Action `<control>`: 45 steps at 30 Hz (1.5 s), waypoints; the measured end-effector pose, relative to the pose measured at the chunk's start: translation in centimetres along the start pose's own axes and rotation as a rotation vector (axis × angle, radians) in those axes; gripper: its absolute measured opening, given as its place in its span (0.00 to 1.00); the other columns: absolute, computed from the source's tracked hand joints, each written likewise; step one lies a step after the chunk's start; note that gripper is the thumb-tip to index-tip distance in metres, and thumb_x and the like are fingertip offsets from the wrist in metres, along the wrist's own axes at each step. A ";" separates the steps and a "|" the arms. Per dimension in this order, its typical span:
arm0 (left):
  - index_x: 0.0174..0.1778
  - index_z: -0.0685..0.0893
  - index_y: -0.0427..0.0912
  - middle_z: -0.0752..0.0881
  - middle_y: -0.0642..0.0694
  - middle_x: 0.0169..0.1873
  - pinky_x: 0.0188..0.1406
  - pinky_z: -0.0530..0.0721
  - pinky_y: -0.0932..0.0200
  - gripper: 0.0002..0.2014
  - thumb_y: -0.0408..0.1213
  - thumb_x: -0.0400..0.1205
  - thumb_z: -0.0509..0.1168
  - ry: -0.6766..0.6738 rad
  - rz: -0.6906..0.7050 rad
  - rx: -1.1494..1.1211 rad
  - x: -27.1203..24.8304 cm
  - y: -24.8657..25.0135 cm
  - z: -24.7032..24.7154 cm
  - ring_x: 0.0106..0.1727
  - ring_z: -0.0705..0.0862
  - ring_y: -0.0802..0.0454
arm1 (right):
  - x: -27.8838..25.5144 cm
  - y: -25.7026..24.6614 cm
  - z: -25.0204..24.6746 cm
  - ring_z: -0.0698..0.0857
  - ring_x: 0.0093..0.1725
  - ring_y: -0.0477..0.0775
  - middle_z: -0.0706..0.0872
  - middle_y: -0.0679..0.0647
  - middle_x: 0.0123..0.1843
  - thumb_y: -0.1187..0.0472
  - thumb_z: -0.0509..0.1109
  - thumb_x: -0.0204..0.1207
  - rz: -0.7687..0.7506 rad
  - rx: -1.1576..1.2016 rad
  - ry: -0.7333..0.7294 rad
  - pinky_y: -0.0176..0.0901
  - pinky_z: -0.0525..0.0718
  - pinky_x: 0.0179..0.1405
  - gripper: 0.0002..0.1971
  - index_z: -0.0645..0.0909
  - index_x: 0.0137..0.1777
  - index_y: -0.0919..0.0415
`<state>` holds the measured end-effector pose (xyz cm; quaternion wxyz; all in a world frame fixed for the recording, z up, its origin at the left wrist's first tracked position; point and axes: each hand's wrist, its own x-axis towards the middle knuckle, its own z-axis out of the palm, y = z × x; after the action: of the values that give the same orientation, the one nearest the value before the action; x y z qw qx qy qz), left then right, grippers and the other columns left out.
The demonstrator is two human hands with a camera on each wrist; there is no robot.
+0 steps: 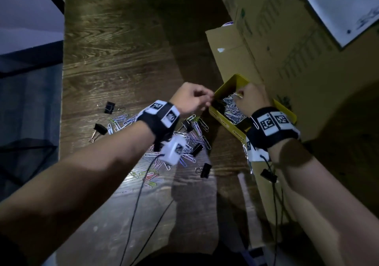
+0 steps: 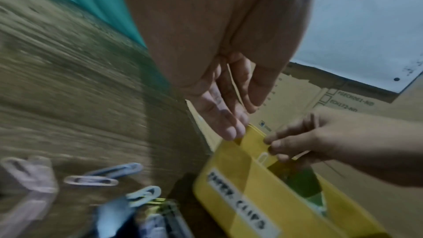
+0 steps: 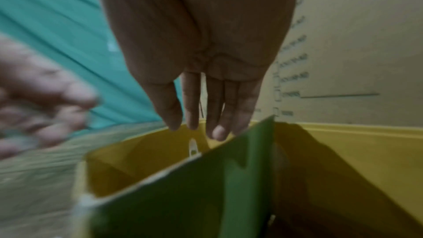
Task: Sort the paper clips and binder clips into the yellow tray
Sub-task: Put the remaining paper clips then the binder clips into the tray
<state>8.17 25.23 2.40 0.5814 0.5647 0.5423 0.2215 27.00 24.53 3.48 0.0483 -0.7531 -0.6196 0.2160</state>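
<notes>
A handwritten white label (image 2: 238, 204) reading "PAPER CLIPS" runs along the yellow tray's (image 2: 233, 166) outer wall; printed codes on the cardboard box (image 2: 357, 100) behind are too blurred to read reliably.

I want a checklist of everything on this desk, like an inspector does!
Surface: dark wooden table.
Job's things: yellow tray at right holds paper clips; loose paper clips and binder clips lie scattered on the table.
Clutter: nothing seen.
Hands: left hand and right hand both at the tray; right hand pinches a paper clip; left grip unclear.
Cables: black wires trail from the wrists.
Surroundings: cardboard boxes beside the tray.
</notes>
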 end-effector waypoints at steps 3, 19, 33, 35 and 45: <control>0.47 0.87 0.42 0.90 0.43 0.37 0.39 0.85 0.57 0.04 0.33 0.79 0.67 -0.011 0.025 0.212 -4.1 -2.8 -3.9 0.36 0.86 0.55 | -1.9 -1.4 0.3 0.86 0.48 0.62 0.88 0.61 0.51 0.60 0.68 0.77 -0.151 0.055 0.086 0.51 0.86 0.49 0.14 0.84 0.62 0.57; 0.72 0.66 0.46 0.76 0.42 0.70 0.66 0.75 0.40 0.24 0.44 0.79 0.55 -0.115 0.289 1.172 -17.3 -19.4 -4.0 0.69 0.76 0.40 | -15.0 -7.8 15.8 0.74 0.68 0.59 0.67 0.56 0.74 0.62 0.67 0.76 -0.602 -0.181 -0.466 0.55 0.83 0.59 0.24 0.71 0.73 0.59; 0.76 0.58 0.56 0.66 0.45 0.71 0.56 0.80 0.44 0.39 0.58 0.69 0.64 0.019 -0.116 1.064 -21.7 -20.1 -6.0 0.61 0.70 0.42 | -20.0 -10.7 19.6 0.67 0.67 0.63 0.65 0.62 0.70 0.37 0.70 0.69 -0.480 -0.304 -0.404 0.54 0.71 0.69 0.49 0.52 0.80 0.64; 0.76 0.61 0.52 0.66 0.43 0.70 0.59 0.78 0.47 0.36 0.47 0.71 0.65 0.057 -0.161 1.009 -21.9 -19.8 -4.3 0.60 0.70 0.41 | -20.5 -11.7 20.1 0.69 0.67 0.64 0.67 0.65 0.67 0.45 0.72 0.71 -0.465 -0.320 -0.375 0.54 0.71 0.68 0.45 0.55 0.79 0.67; 0.70 0.71 0.39 0.75 0.41 0.62 0.63 0.75 0.47 0.23 0.30 0.77 0.60 -0.025 -0.087 0.877 -21.4 -20.7 -2.2 0.61 0.76 0.39 | -21.2 -12.0 20.7 0.68 0.74 0.65 0.69 0.63 0.72 0.74 0.62 0.75 -0.455 -0.236 -0.517 0.59 0.76 0.67 0.24 0.68 0.72 0.67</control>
<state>-7.80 2.10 -7.53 0.3020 0.7373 0.6012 -0.0610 5.09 2.96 -5.48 -0.1505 -0.5169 -0.7837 0.3099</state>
